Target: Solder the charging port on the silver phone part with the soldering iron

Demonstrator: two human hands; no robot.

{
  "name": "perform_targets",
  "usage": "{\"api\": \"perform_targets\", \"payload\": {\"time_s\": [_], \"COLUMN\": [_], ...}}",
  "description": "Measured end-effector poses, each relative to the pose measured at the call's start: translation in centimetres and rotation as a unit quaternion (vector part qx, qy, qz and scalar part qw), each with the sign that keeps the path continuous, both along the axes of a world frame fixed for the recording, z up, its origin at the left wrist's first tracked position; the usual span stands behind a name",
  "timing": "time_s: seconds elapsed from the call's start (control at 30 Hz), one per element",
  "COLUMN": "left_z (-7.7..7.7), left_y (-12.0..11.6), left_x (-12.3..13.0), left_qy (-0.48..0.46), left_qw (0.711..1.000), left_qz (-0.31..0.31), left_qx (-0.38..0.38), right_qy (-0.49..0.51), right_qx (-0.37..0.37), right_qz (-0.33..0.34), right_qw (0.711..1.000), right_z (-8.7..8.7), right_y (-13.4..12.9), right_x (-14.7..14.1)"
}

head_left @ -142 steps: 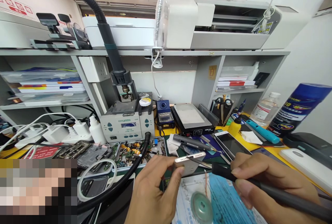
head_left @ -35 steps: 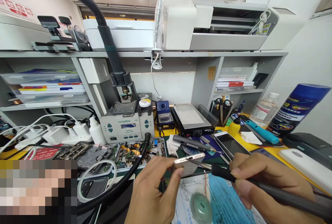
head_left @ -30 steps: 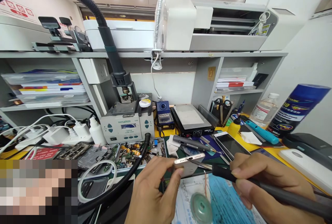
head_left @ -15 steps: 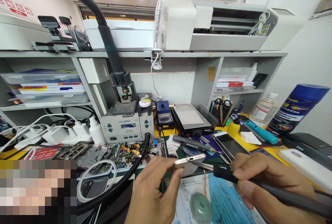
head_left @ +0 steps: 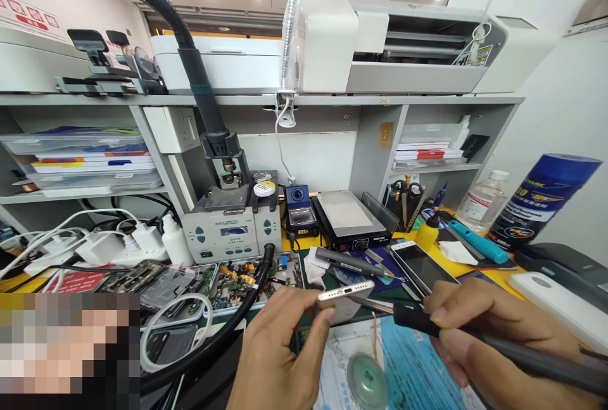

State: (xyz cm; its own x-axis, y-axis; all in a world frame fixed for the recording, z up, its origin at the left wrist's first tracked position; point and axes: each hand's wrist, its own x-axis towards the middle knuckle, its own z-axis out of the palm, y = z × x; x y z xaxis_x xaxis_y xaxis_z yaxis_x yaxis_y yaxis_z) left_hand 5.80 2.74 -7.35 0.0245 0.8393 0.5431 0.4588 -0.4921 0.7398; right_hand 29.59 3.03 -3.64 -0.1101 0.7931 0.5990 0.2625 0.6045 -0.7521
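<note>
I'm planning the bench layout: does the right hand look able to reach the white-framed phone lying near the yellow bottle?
Probably yes: the white-framed phone lies just beyond the right hand, its visible screen uncovered, though that hand grips a dark-handled tool.

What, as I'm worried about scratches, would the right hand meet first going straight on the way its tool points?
Probably the phone in the left hand: the tool in the right hand has its tip near the phone's port end, though whether they touch is unclear.
</note>
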Motion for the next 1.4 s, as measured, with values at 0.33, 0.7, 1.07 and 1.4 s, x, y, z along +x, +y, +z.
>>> {"api": "perform_targets", "payload": {"time_s": [0.33,0.7,1.07,1.4], "left_z": [0.0,-0.1,0.3,0.3], "left_y": [-0.1,0.0,0.1,0.1], "left_x": [-0.1,-0.4,-0.4,-0.5], "left_qy": [0.013,0.043,0.056,0.062], "left_qw": [1.000,0.999,0.998,0.998], "left_qz": [0.004,0.010,0.015,0.020], "left_qx": [-0.002,0.020,0.024,0.011], "right_qy": [0.252,0.278,0.037,-0.037], "right_qx": [-0.200,-0.272,-0.012,0.099], "right_qz": [0.029,0.033,-0.080,-0.133], "right_qw": [0.946,0.921,0.996,0.985], "right_z": [-0.2,0.9,0.2,0.6], "right_y": [0.3,0.9,-0.7,-0.7], "right_x": [-0.1,0.0,0.3,-0.5]}}
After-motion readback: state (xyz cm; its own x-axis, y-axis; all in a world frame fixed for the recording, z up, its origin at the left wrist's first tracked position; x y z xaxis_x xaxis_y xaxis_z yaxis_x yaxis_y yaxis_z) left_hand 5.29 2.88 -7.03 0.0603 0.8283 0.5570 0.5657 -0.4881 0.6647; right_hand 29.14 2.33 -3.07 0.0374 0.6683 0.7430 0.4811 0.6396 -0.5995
